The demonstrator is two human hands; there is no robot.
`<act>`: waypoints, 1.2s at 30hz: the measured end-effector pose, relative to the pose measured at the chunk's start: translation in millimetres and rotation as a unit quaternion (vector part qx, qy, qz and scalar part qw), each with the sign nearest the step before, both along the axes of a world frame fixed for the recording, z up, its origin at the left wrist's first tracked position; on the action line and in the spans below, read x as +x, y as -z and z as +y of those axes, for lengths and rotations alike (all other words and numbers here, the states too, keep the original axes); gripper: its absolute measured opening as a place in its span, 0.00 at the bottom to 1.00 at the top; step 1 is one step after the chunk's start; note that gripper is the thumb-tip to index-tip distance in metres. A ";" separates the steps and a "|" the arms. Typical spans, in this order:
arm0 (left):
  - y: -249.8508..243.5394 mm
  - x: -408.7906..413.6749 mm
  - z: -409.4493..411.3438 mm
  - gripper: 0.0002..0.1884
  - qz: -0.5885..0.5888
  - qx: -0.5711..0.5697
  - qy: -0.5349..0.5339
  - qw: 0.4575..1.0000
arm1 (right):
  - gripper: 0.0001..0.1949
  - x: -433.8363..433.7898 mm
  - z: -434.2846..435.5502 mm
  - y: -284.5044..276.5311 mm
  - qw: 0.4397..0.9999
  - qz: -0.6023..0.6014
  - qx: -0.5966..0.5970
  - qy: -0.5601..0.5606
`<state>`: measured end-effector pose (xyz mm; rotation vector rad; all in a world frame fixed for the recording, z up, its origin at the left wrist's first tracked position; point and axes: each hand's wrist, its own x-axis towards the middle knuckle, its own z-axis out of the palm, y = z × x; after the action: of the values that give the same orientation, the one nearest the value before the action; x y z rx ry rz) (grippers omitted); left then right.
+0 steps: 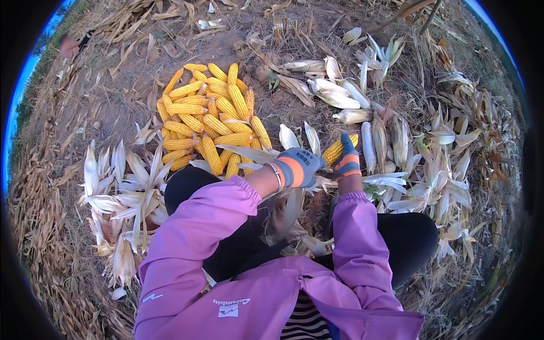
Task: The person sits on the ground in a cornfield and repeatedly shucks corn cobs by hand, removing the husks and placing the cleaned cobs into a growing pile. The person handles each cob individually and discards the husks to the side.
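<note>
In my gloved right hand (349, 158) is a yellow ear of corn (333, 152), bare of husk on the visible side and tilted with its tip up to the right. The thumb lies along the ear. My gloved left hand (296, 166) is closed at the lower end of that same ear, where pale husk (325, 183) shows below the fingers. The fingers hide how that end is gripped. Both gloves are grey and orange. Beyond my left hand lies a heap of husked yellow corn ears (208, 114) on the ground.
Unhusked ears (335, 93) lie ahead to the right, with more dry ears (389, 140) beside my right hand. Loose husks pile up at left (131, 199) and right (446, 170). My bent knees (408, 242) flank the work. A person (70, 46) is far off at upper left.
</note>
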<state>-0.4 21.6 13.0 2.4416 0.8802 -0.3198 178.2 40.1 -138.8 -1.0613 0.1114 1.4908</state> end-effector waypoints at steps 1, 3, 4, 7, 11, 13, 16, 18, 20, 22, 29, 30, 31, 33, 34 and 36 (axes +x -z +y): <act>2.6 0.7 -4.5 0.21 -0.004 0.001 0.029 1.000 | 0.15 -4.8 -1.6 6.3 1.000 -0.005 -0.001 0.010; 18.0 -2.3 -14.8 0.20 -0.038 0.054 0.080 0.995 | 0.17 -24.9 1.2 3.0 0.995 0.022 0.068 -0.073; 15.9 -3.1 -17.0 0.19 0.001 0.047 0.094 0.994 | 0.21 -48.8 1.7 -27.1 0.976 0.023 0.161 -0.148; 2.2 -4.3 -19.1 0.17 0.042 0.025 0.089 0.995 | 0.25 -80.1 9.7 -85.1 0.929 -0.098 0.231 -0.271; -3.2 -15.8 -2.2 0.19 -0.001 0.016 0.014 1.000 | 0.22 -67.3 13.5 -102.3 0.932 -0.090 0.228 -0.267; -7.8 -22.2 4.4 0.21 -0.009 0.033 -0.031 0.999 | 0.20 -54.1 11.2 -89.3 0.934 -0.101 0.223 -0.260; -10.4 -25.6 18.8 0.21 -0.063 0.042 -0.153 0.985 | 0.19 -45.5 0.7 -82.0 0.893 -0.217 0.289 -0.267; -8.5 -28.8 31.9 0.23 -0.111 0.062 -0.236 0.964 | 0.21 -43.2 -6.5 -79.8 0.891 -0.174 0.310 -0.283; -2.0 -29.5 38.7 0.23 -0.172 0.086 -0.325 0.926 | 0.26 -45.2 -10.8 -92.5 0.883 -0.064 0.303 -0.353; 17.5 -41.6 49.7 0.22 -0.320 0.062 -0.382 0.865 | 0.32 -63.9 -12.1 -100.3 0.840 -0.182 0.353 -0.371; 39.8 -24.7 51.6 0.14 -0.531 -0.143 -0.433 0.715 | 0.41 -88.9 -32.3 -97.7 0.791 -0.433 0.195 -0.386; 36.8 -21.3 50.0 0.21 -0.506 -0.143 -0.439 0.728 | 0.36 -90.5 -34.5 -95.2 0.817 -0.425 0.216 -0.324; 40.9 -19.0 55.1 0.24 -0.489 -0.153 -0.438 0.739 | 0.34 -83.2 -34.3 -91.9 0.824 -0.411 0.215 -0.325; 53.9 -13.9 66.5 0.30 -0.452 -0.174 -0.437 0.758 | 0.30 -64.4 -27.8 -86.9 0.838 -0.382 0.213 -0.327; 41.8 -2.9 63.0 0.39 -0.440 -0.162 -0.421 0.776 | 0.25 -48.9 -25.2 -85.0 0.838 -0.404 0.229 -0.287; 86.1 -18.6 91.9 0.39 -0.485 -0.098 -0.377 0.783 | 0.23 -20.4 -5.6 -87.3 0.846 -0.424 0.194 -0.259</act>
<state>-19.0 113.5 -73.2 1.4915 1.1075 0.9967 157.7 34.5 -51.4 -1.3725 -1.1365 1.2782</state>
